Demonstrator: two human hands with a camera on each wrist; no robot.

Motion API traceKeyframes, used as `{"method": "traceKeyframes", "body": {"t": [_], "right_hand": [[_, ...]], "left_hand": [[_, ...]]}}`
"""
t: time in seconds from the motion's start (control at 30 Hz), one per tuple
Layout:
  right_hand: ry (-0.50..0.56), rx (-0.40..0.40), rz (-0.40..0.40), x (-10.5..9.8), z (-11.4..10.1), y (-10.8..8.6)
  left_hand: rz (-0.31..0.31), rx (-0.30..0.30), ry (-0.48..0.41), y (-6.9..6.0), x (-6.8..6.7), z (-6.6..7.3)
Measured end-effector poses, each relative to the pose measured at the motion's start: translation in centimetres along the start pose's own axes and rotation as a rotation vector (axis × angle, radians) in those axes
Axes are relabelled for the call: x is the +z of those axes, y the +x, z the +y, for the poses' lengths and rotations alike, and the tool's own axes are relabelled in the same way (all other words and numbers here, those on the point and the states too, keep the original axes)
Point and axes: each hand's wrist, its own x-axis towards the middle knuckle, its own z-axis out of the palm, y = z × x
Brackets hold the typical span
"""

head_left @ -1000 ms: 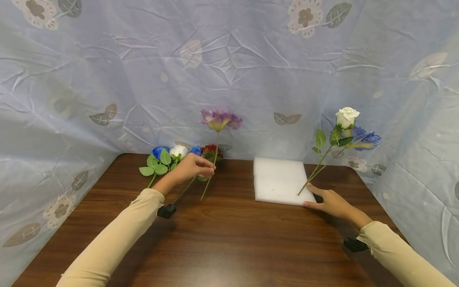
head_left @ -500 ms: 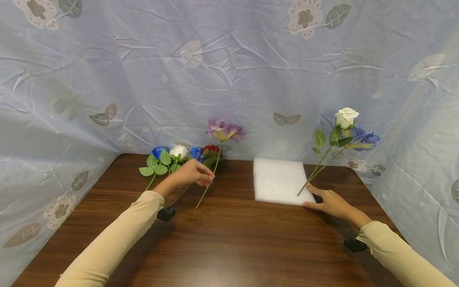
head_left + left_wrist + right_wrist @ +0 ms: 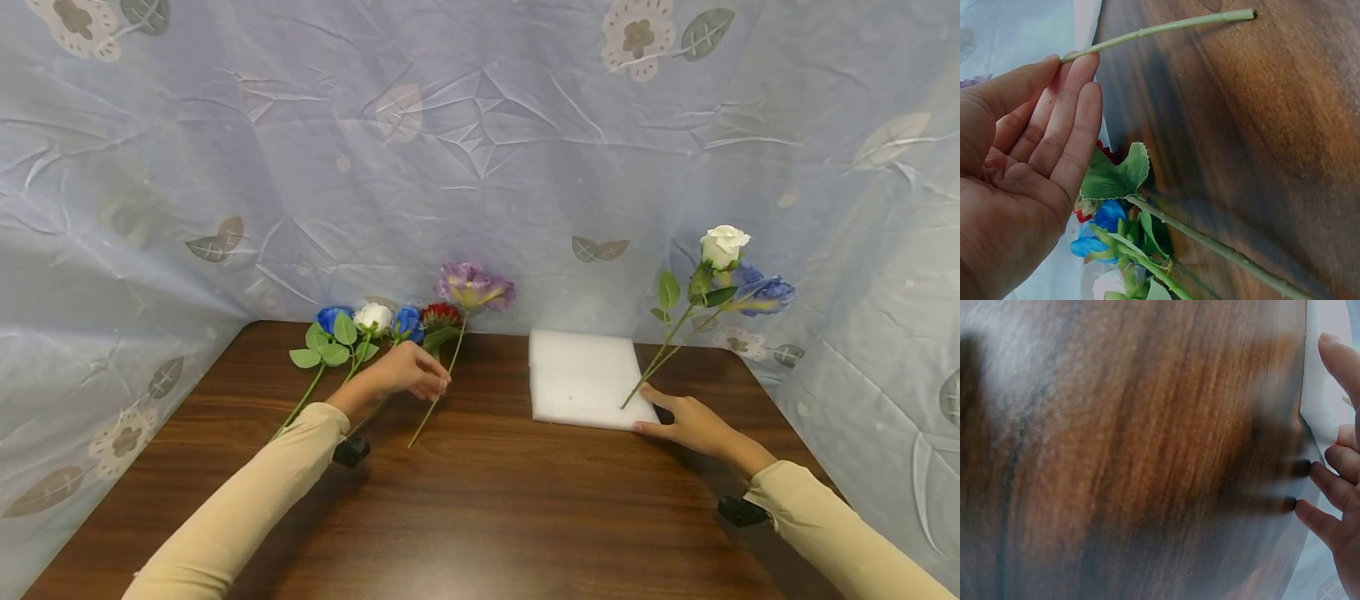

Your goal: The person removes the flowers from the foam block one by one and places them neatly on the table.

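Observation:
My left hand (image 3: 411, 369) pinches the thin green stem (image 3: 1166, 28) of a purple artificial flower (image 3: 476, 287) between thumb and fingertips. The flower is held tilted, its bloom up and to the right, its stem end low over the table. My right hand (image 3: 693, 423) holds the near right corner of a white foam block (image 3: 581, 379), thumb at the front edge and a finger at the right side. Two stems stand in the foam near that hand, leaning right: a white rose (image 3: 724, 247) and a blue flower (image 3: 761, 293).
Behind my left hand, several flowers lie on the brown wooden table (image 3: 480, 500): a blue rose (image 3: 333, 318), a white rose (image 3: 372, 317), another blue rose (image 3: 407, 323) and a red flower (image 3: 441, 314). A patterned pale cloth (image 3: 510, 200) hangs around the table's back and sides.
My left hand has come down and slightly nearer with the purple flower, whose bloom has shifted lower and a little to the right. The right hand and foam block stay put.

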Motion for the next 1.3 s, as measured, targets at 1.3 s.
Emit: {"method": "traceKeyframes", "body": {"t": [1.3], "right_hand": [[-0.002,0.0,0.007,0.0,0.0,0.0]], "left_hand": [[0.04,-0.166,0.003,0.0,1.1,-1.5]]}}
